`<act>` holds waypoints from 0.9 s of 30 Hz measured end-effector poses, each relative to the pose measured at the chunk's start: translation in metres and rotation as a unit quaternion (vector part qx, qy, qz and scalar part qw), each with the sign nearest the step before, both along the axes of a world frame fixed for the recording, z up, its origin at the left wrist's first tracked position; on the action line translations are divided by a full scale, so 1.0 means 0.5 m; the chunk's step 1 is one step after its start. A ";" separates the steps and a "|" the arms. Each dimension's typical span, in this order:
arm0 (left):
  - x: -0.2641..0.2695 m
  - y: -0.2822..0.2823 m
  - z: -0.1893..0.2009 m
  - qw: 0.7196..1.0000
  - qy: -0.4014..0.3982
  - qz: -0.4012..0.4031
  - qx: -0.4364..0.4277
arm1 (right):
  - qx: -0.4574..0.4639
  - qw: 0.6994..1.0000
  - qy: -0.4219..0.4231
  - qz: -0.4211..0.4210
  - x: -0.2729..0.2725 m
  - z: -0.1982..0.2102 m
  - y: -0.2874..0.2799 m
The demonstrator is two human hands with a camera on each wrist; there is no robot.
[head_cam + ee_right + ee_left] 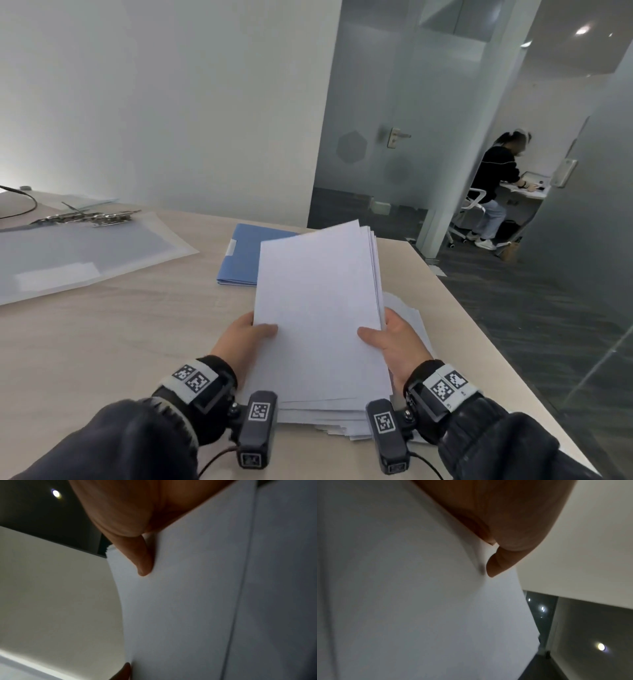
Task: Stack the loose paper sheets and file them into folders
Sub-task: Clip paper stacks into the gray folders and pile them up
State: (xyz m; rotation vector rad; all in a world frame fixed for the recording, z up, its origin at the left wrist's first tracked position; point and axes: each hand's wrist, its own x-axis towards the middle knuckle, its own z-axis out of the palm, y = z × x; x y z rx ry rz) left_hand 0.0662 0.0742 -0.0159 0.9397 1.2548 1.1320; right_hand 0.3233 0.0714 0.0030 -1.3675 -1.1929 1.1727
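A stack of white paper sheets [318, 308] is held tilted up over the table, its edges slightly uneven at the top right. My left hand [245, 337] grips its left side with the thumb on top. My right hand [390, 337] grips its right side, thumb on the front sheet. More loose white sheets [322, 419] lie flat on the table beneath. In the left wrist view the paper [419, 601] fills the frame under my thumb [498, 563]. In the right wrist view the paper [188, 601] stands beside my thumb [142, 561]. A blue folder [243, 255] lies behind the stack.
An open translucent folder [78, 253] with metal clips [89, 216] lies at the left of the beige table [120, 335]. The table's right edge drops to dark carpet. A person sits at a desk beyond a glass door, far right.
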 end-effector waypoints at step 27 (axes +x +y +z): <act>-0.197 -0.046 0.033 0.972 -0.079 0.063 0.211 | 0.056 0.984 0.155 0.072 -0.237 0.034 0.005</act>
